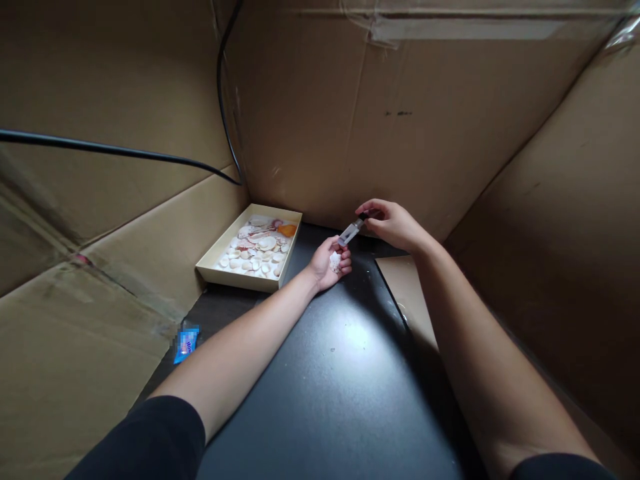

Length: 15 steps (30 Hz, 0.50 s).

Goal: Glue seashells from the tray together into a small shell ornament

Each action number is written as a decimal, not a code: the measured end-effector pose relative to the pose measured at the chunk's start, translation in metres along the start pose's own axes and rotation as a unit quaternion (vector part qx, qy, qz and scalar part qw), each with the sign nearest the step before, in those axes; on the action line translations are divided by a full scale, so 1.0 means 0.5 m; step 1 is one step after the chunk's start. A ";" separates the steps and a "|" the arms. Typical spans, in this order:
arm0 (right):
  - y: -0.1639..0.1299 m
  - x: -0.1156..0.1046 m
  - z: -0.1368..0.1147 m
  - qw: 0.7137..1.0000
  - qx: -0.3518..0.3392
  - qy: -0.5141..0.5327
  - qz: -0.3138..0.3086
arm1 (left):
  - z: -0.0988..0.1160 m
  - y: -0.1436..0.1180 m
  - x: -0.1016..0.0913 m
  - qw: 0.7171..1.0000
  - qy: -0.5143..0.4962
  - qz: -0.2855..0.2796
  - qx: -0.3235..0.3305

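Observation:
My left hand (pixel 327 261) rests palm up on the black tabletop (pixel 330 373) and holds a small white shell (pixel 335 260) in its fingers. My right hand (pixel 393 223) is just right of it, fingers closed on a small grey tube-like tool (pixel 350 233) whose tip points down at the shell. To the left of both hands stands a shallow cream box (pixel 220 248) holding several pale shells and one orange shell (pixel 287 230).
Cardboard walls (pixel 350 127) enclose the table at the back and on both sides. A black cable (pixel 125 151) runs along the left wall. A small blue packet (pixel 186 343) lies at the table's left edge. A brown cardboard sheet (pixel 407 293) lies beside my right forearm.

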State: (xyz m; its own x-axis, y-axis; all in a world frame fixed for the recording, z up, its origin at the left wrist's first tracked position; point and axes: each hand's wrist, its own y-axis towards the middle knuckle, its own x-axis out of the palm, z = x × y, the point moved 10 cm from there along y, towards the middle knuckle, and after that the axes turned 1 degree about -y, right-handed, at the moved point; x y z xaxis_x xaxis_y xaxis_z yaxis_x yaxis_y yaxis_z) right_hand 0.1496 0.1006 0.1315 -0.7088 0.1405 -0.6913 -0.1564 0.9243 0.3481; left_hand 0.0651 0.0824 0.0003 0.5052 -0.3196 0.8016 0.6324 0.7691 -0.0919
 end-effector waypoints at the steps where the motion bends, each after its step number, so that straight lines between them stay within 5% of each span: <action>1: 0.000 -0.001 0.001 1.000 0.002 -0.006 0.005 | 0.001 -0.001 0.000 1.000 0.002 0.002 0.003; 15: -0.001 0.012 0.011 0.998 0.048 -0.022 -0.024 | 0.007 -0.001 0.004 1.000 0.004 -0.004 0.020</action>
State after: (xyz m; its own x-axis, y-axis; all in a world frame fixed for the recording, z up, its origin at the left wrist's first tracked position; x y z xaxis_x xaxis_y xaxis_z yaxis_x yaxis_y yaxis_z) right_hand 0.1493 0.1028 0.1235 -0.6707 0.1089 -0.7337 -0.1212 0.9598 0.2533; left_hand 0.0639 0.0834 0.0038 0.5056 -0.3300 0.7971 0.6119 0.7885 -0.0617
